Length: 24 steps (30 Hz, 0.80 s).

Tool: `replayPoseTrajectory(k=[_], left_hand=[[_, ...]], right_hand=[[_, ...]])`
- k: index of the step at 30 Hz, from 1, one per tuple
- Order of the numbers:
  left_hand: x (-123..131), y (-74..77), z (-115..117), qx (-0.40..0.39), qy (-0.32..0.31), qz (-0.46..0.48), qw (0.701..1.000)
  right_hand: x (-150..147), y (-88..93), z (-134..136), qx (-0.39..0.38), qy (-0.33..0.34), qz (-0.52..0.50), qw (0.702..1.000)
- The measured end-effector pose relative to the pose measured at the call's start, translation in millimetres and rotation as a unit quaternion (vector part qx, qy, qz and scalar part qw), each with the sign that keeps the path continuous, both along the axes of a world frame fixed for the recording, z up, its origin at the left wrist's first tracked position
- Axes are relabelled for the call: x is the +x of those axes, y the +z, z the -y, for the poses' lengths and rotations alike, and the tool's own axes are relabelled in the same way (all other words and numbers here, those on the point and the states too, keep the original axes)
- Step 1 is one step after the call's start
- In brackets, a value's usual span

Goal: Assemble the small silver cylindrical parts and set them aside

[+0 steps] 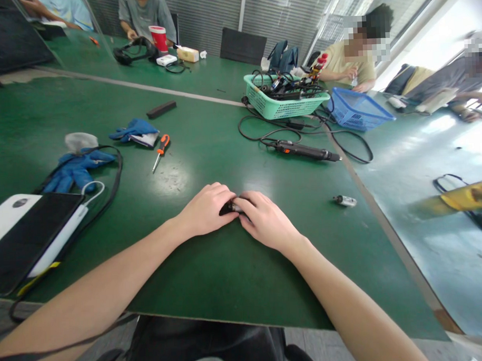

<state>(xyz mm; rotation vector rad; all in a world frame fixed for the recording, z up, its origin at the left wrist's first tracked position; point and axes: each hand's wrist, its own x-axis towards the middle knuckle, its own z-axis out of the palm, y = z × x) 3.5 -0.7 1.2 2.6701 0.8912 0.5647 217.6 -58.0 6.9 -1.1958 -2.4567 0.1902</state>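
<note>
Dark and silvery, a small part (228, 208) sits between the two hands, just above the tabletop (197, 287), with most of it hidden by the fingers. The left hand (207, 209) is curled closed around its dark end, thumb nearest the person; the right hand (268, 219) pinches the silvery end, fingers and thumb almost together, though how far the part runs into that palm cannot be seen. Right of the grip, a silver cylinder (346, 201) lies on its side, its dark marks too small to read. Well to the left, a white-and-black device (48, 224) carries a round badge (20, 203), also unreadable. Far beyond the grip, a red cup (159, 40) bears pale print that cannot be made out. Plain green surface stretches from the wrists to the table's near edge (214, 322), and a pale seam (370, 197) crosses beyond the silver cylinder. The things bounding the room ahead are an orange-handled screwdriver (164, 144), ahead and left, and a black power screwdriver (305, 151), ahead and right.
</note>
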Motion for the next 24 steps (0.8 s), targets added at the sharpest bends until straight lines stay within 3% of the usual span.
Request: replayPoseTrajectory(k=[24], left_hand=[[-3.1, 8.0, 3.2, 0.009, -0.031, -0.015, 0.999]], right_hand=[[-4.3, -0.5, 1.0, -0.031, -0.016, -0.032, 0.999]])
